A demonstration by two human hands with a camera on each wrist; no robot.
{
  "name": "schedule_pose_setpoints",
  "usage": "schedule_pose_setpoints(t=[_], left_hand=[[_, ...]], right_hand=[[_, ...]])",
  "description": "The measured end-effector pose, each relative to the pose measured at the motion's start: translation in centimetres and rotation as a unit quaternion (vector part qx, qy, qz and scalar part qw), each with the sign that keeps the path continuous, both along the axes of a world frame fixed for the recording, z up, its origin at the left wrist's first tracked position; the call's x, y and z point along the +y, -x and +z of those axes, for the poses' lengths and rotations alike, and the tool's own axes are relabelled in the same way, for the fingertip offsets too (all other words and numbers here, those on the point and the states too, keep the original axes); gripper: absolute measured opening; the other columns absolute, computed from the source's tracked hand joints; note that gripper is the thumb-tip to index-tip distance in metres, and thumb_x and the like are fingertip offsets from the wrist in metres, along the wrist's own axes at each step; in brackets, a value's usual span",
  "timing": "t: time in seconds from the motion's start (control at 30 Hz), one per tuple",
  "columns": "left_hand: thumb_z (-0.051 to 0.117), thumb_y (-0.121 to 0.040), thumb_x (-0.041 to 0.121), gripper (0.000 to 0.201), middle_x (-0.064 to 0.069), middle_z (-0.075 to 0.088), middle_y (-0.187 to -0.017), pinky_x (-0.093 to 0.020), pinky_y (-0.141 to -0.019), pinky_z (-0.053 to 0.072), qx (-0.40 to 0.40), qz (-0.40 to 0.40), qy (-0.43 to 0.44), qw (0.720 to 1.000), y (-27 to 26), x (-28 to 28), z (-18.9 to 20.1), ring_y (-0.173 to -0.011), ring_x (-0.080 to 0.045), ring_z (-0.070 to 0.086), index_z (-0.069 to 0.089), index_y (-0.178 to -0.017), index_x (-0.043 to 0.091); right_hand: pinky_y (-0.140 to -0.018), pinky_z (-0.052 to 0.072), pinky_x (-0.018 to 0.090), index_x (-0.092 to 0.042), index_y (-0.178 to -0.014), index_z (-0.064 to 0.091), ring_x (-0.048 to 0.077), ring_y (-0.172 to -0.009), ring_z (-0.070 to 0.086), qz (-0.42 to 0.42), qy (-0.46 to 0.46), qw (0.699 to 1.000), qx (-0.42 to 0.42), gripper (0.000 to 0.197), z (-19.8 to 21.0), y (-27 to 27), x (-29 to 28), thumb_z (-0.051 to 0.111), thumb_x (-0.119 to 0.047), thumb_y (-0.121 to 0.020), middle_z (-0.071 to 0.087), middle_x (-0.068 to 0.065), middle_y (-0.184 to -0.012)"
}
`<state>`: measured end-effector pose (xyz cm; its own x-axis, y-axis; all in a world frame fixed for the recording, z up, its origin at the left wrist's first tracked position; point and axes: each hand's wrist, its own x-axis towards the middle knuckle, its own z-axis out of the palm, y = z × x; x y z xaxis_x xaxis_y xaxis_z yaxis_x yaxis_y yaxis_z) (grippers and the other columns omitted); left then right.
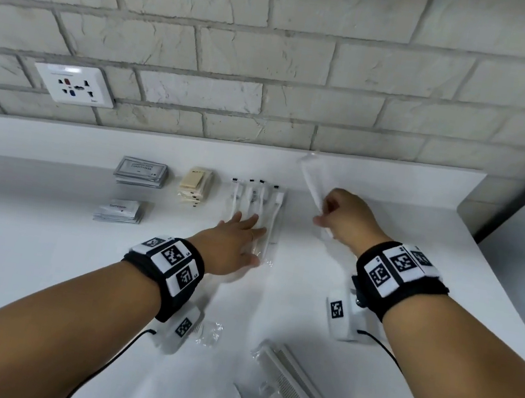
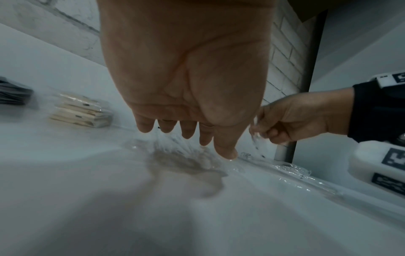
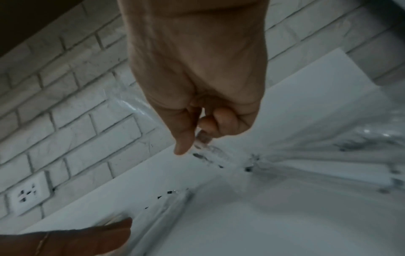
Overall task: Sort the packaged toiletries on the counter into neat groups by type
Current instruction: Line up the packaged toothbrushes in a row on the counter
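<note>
A white counter [image 1: 42, 232] runs beneath a pale brick wall, seen from above by the person working at it. Along its far side sit finished groups: a stack of grey foil sachets [image 1: 141, 172], a smaller stack of grey sachets [image 1: 120, 210] nearer, and a stack of cream bars in clear wrap [image 1: 195, 186]. To the right of these lies a row of white toothbrushes in clear plastic sleeves [image 1: 255, 204], side by side, their long axes running near to far. The left hand [image 1: 233, 245] rests flat on the near part of this row, fingers straight, pressing the sleeves down. The right hand [image 1: 346, 217] is just to the right of the row, raised off the counter, its fingers curled and pinching one more long clear-wrapped white item [image 1: 313, 186], apparently another toothbrush. That item tilts up and away to the far left from the hand, so it is angled across the row's direction, not parallel with it. The right hand is the nearer one to the row's open right edge, so the coming move probably means swinging the item parallel and laying it there. At the near edge, clear-wrapped white combs [image 1: 286, 385] lie loose, still unsorted.
</note>
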<state>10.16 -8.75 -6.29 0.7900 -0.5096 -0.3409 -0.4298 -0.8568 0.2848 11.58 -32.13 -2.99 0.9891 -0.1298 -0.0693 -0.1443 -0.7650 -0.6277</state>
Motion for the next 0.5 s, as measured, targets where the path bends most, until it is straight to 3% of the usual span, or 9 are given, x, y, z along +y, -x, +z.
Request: schedule_pose_setpoints(t=[0.1,0.17,0.23,0.37,0.5], left_hand=[[0.044,-0.097,0.046,0.069,0.003,-0.007,-0.161,-0.044,-0.12,0.006,0.009,0.0,-0.009,1.0,0.3,0.3,0.1,-0.147,-0.021,-0.009,0.008,-0.153,0.028],[0.044,-0.097,0.046,0.07,0.004,-0.008,-0.16,-0.042,-0.12,0.006,0.015,-0.002,-0.011,1.0,0.4,0.3,0.2,-0.147,-0.021,-0.01,0.006,-0.153,0.028],[0.044,-0.097,0.045,0.071,0.004,-0.01,-0.16,-0.041,-0.119,0.006,0.02,-0.006,-0.011,1.0,0.4,0.4,0.4,-0.147,-0.02,-0.01,0.005,-0.153,0.028],[0.045,-0.097,0.044,0.07,0.005,-0.01,-0.16,-0.042,-0.12,0.006,0.025,-0.01,-0.006,1.0,0.5,0.5,0.4,-0.147,-0.021,-0.01,0.005,-0.153,0.03],[0.045,-0.098,0.042,0.069,0.004,-0.01,-0.16,-0.04,-0.119,0.007,0.023,-0.011,-0.003,1.0,0.4,0.5,0.1,-0.147,-0.02,-0.008,0.005,-0.153,0.03]], right_hand=[[-0.062,0.045,0.026,-0.016,-0.088,0.059,0.021,-0.078,0.061,0.027,0.036,0.998,-0.043,0.015,0.1,-0.2,1.0,0.067,-0.009,-0.079,0.06,0.004,-0.094],[-0.083,0.049,0.033,-0.02,-0.121,0.055,0.027,-0.102,0.059,0.093,0.133,0.987,-0.011,0.041,-0.7,0.4,1.0,0.051,-0.001,-0.085,0.05,0.007,-0.122],[-0.1,0.043,0.039,-0.02,-0.143,0.037,0.03,-0.124,0.049,0.129,0.23,0.963,0.051,0.056,-1.4,1.3,0.4,0.041,-0.003,-0.09,0.04,0.011,-0.14],[-0.099,0.044,0.038,-0.012,-0.131,0.054,0.03,-0.117,0.052,0.119,0.276,0.949,0.096,0.043,-1.8,2.0,-0.5,0.036,-0.003,-0.093,0.049,0.011,-0.13],[-0.1,0.044,0.037,-0.022,-0.13,0.058,0.026,-0.12,0.052,0.145,0.241,0.959,0.046,0.04,-1.0,2.6,0.8,0.046,-0.014,-0.093,0.053,0.005,-0.133]])
